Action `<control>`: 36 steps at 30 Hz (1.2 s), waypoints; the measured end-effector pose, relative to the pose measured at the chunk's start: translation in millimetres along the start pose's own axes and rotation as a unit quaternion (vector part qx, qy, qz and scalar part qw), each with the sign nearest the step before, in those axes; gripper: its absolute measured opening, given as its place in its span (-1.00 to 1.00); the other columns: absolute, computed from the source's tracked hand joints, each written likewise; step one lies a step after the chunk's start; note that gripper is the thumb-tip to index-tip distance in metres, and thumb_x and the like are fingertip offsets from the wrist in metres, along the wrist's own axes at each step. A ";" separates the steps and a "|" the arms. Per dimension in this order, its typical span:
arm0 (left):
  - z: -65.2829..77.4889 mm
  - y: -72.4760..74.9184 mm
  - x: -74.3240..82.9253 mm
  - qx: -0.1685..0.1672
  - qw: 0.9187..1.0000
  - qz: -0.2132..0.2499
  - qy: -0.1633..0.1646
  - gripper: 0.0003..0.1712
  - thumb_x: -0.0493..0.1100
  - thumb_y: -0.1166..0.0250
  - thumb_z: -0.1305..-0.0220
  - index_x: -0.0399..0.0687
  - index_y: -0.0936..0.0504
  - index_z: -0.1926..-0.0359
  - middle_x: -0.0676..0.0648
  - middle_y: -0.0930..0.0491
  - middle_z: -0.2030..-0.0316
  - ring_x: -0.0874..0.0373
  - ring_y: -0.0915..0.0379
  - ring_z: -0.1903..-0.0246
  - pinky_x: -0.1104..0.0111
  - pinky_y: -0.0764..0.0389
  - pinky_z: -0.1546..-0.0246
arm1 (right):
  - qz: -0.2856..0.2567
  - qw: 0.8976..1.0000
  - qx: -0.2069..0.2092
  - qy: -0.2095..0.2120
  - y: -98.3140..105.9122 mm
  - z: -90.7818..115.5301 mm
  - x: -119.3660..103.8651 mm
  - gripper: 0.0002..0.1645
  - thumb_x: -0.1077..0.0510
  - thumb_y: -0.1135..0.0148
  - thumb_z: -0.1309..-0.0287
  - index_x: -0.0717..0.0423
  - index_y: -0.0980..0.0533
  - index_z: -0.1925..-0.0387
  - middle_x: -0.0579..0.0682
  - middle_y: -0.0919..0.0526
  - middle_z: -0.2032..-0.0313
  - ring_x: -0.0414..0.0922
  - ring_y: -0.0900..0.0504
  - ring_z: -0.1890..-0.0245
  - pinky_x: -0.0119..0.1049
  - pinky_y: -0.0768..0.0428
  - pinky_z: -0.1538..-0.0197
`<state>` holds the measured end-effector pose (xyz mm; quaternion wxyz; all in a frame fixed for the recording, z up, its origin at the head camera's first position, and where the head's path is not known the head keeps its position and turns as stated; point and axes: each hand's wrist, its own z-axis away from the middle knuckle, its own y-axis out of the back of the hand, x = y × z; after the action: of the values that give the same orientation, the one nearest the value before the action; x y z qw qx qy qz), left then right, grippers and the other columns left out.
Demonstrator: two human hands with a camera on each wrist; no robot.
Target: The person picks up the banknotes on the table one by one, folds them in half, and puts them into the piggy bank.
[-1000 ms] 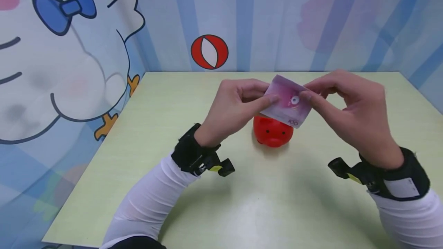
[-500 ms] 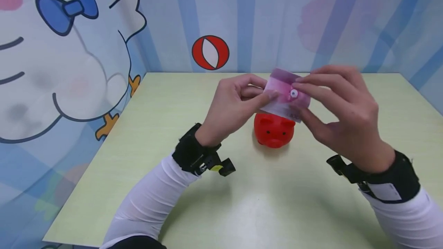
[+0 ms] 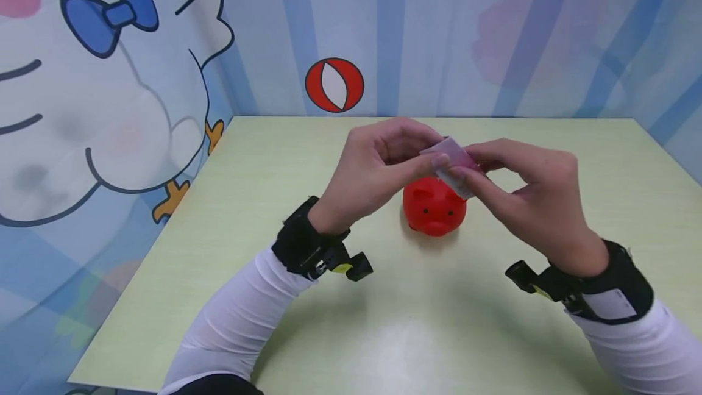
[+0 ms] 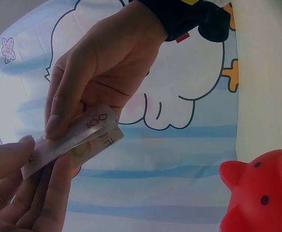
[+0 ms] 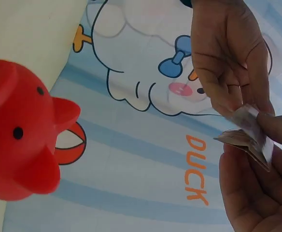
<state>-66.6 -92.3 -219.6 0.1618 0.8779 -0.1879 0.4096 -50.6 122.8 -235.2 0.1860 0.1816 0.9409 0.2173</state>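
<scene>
A pinkish-purple banknote (image 3: 454,154), folded over on itself, is held in the air between both hands. My left hand (image 3: 373,169) pinches its left end between thumb and fingers. At the right end, my right hand (image 3: 526,194) pinches it the same way. The left wrist view shows the number 100 on the folded banknote (image 4: 78,133), with its layers slightly parted. Layered folds of the banknote (image 5: 249,137) also show edge-on in the right wrist view. Behind and below the hands, a red piggy bank (image 3: 433,209) stands on the table, its top partly hidden by them.
The pale yellow-green table (image 3: 263,157) reaches back to a blue striped backdrop (image 3: 428,29). A printed cartoon figure (image 3: 99,108) covers the left wall. Black wrist straps with small cameras (image 3: 356,266) sit on both wrists.
The banknote has gone from a wider flat piece to a smaller folded one. My right hand has moved left, closer to my left hand, which stays nearly in place.
</scene>
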 end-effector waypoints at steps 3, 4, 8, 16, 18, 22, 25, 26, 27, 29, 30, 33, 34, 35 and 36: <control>-0.7 -2.0 -0.5 0.027 0.999 -0.028 0.005 -0.67 -0.46 -0.33 -0.17 -0.41 -0.55 0.02 -0.29 -0.65 0.23 -0.01 -0.64 0.24 0.21 -0.70 0.15 | -0.036 0.999 -0.004 -0.040 -0.9 1.5 -1.8 -0.54 0.54 -0.46 0.19 0.26 -0.68 0.14 0.07 -0.75 0.31 -0.27 -0.73 0.34 -0.48 -0.65 0.16; -1.0 -2.5 -0.5 0.034 0.999 -0.033 0.012 -0.64 -0.44 -0.34 -0.17 -0.39 -0.55 -0.01 -0.27 -0.65 0.20 0.02 -0.63 0.21 0.23 -0.70 0.14 | -0.051 0.997 -0.003 -0.053 -1.6 2.2 -2.3 -0.52 0.58 -0.44 0.21 0.27 -0.68 0.14 0.07 -0.75 0.31 -0.25 -0.74 0.35 -0.47 -0.66 0.17; -0.8 -2.2 -2.1 0.030 0.998 -0.032 0.036 -0.66 -0.38 -0.34 -0.20 -0.33 -0.59 -0.01 -0.19 -0.65 0.16 0.10 -0.61 0.15 0.27 -0.68 0.09 | -0.119 0.989 0.004 -0.087 -4.2 4.4 -3.5 -0.55 0.63 -0.38 0.18 0.34 -0.65 0.15 0.11 -0.74 0.32 -0.17 -0.74 0.37 -0.40 -0.68 0.18; -0.3 -2.3 -1.2 -0.035 0.999 0.010 0.038 -0.84 -0.46 -0.31 -0.19 -0.47 -0.66 0.18 -0.28 -0.68 0.32 -0.07 -0.67 0.33 0.12 -0.69 0.19 | -0.116 0.985 0.024 -0.122 2.3 2.7 -8.6 -0.75 0.52 -0.30 -0.04 0.35 -0.64 0.18 0.13 -0.70 0.32 -0.14 -0.68 0.38 -0.44 -0.67 0.19; -0.4 -2.9 -1.0 -0.040 0.998 0.012 0.036 -0.84 -0.48 -0.31 -0.18 -0.48 -0.66 0.19 -0.30 -0.68 0.33 -0.09 -0.67 0.33 0.14 -0.69 0.20 | -0.107 0.989 0.014 -0.103 2.1 2.2 -8.2 -0.81 0.50 -0.29 -0.07 0.36 -0.62 0.22 0.13 -0.67 0.36 -0.15 -0.65 0.39 -0.45 -0.66 0.17; 0.5 -1.8 -1.1 -0.033 0.999 0.011 0.017 -0.85 -0.49 -0.32 -0.16 -0.48 -0.66 0.21 -0.30 -0.68 0.34 -0.10 -0.67 0.33 0.14 -0.69 0.20 | -0.116 0.990 0.007 -0.079 -0.1 1.1 -7.0 -0.85 0.49 -0.28 -0.09 0.39 -0.60 0.24 0.12 -0.66 0.37 -0.15 -0.65 0.36 -0.44 -0.65 0.12; 0.3 1.1 -5.2 -0.017 1.000 0.006 -0.004 -0.86 -0.47 -0.34 -0.15 -0.45 -0.68 0.22 -0.25 -0.69 0.35 -0.05 -0.68 0.35 0.13 -0.70 0.21 | -0.151 0.984 0.015 -0.093 0.4 0.9 -6.5 -0.82 0.52 -0.29 -0.05 0.40 -0.62 0.25 0.13 -0.68 0.35 -0.12 -0.67 0.36 -0.41 -0.67 0.11; -0.1 2.1 -7.7 -0.013 1.000 0.006 -0.009 -0.86 -0.46 -0.34 -0.16 -0.43 -0.69 0.22 -0.22 -0.70 0.35 -0.03 -0.68 0.35 0.13 -0.70 0.21 | -0.161 0.982 0.015 -0.097 0.8 1.0 -6.0 -0.82 0.52 -0.29 -0.05 0.41 -0.62 0.25 0.14 -0.68 0.35 -0.12 -0.68 0.36 -0.40 -0.67 0.10; -0.6 2.9 -10.2 -0.010 1.000 0.007 -0.014 -0.86 -0.45 -0.35 -0.16 -0.41 -0.69 0.22 -0.20 -0.70 0.35 -0.01 -0.68 0.35 0.13 -0.70 0.21 | -0.160 0.982 0.011 -0.097 1.2 1.3 -5.7 -0.83 0.51 -0.30 -0.05 0.40 -0.62 0.25 0.14 -0.67 0.35 -0.12 -0.67 0.35 -0.41 -0.66 0.11; -1.4 4.1 -15.4 -0.008 1.000 0.009 -0.019 -0.86 -0.42 -0.36 -0.16 -0.38 -0.70 0.22 -0.16 -0.71 0.35 0.01 -0.68 0.35 0.13 -0.70 0.21 | -0.147 0.984 0.001 -0.096 1.8 1.8 -4.9 -0.86 0.49 -0.29 -0.08 0.39 -0.61 0.26 0.14 -0.66 0.35 -0.12 -0.66 0.36 -0.43 -0.66 0.12; -1.7 4.6 -17.7 -0.009 1.000 0.008 -0.021 -0.86 -0.40 -0.37 -0.16 -0.36 -0.71 0.22 -0.14 -0.71 0.35 0.02 -0.69 0.35 0.13 -0.70 0.22 | -0.142 0.985 -0.003 -0.095 2.1 1.8 -4.7 -0.86 0.49 -0.29 -0.08 0.39 -0.61 0.26 0.14 -0.66 0.36 -0.12 -0.65 0.36 -0.43 -0.66 0.12; -2.3 5.8 -21.1 -0.007 1.000 0.011 -0.027 -0.85 -0.38 -0.37 -0.17 -0.34 -0.71 0.21 -0.12 -0.71 0.34 0.01 -0.69 0.35 0.12 -0.71 0.23 | -0.129 0.986 -0.006 -0.106 2.9 2.2 -4.5 -0.83 0.48 -0.30 -0.08 0.36 -0.62 0.24 0.13 -0.67 0.34 -0.11 -0.66 0.35 -0.43 -0.66 0.12; -2.4 6.3 -21.8 -0.004 1.000 0.010 -0.029 -0.85 -0.38 -0.37 -0.18 -0.33 -0.71 0.20 -0.11 -0.71 0.34 0.01 -0.69 0.35 0.12 -0.71 0.24 | -0.133 0.985 -0.004 -0.114 3.3 2.3 -4.5 -0.80 0.51 -0.30 -0.05 0.35 -0.63 0.24 0.12 -0.68 0.33 -0.12 -0.66 0.35 -0.42 -0.66 0.12; -2.4 6.9 -22.2 -0.001 0.999 0.010 -0.030 -0.85 -0.38 -0.37 -0.18 -0.33 -0.71 0.20 -0.11 -0.71 0.34 0.01 -0.69 0.35 0.12 -0.71 0.24 | -0.138 0.983 -0.003 -0.121 3.7 2.4 -4.5 -0.78 0.53 -0.30 -0.03 0.35 -0.64 0.23 0.12 -0.68 0.33 -0.11 -0.67 0.35 -0.42 -0.67 0.11; -2.4 7.3 -22.2 0.002 0.999 0.011 -0.030 -0.85 -0.38 -0.36 -0.18 -0.34 -0.71 0.20 -0.11 -0.71 0.34 0.00 -0.69 0.35 0.12 -0.71 0.24 | -0.147 0.981 -0.003 -0.126 3.9 2.5 -4.3 -0.76 0.55 -0.30 -0.02 0.35 -0.64 0.23 0.12 -0.69 0.34 -0.11 -0.67 0.35 -0.41 -0.66 0.11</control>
<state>-84.7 -93.3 -234.5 0.1502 0.8881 -0.2014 0.3848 -44.8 125.2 -234.3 0.3332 0.0669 0.9257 0.1663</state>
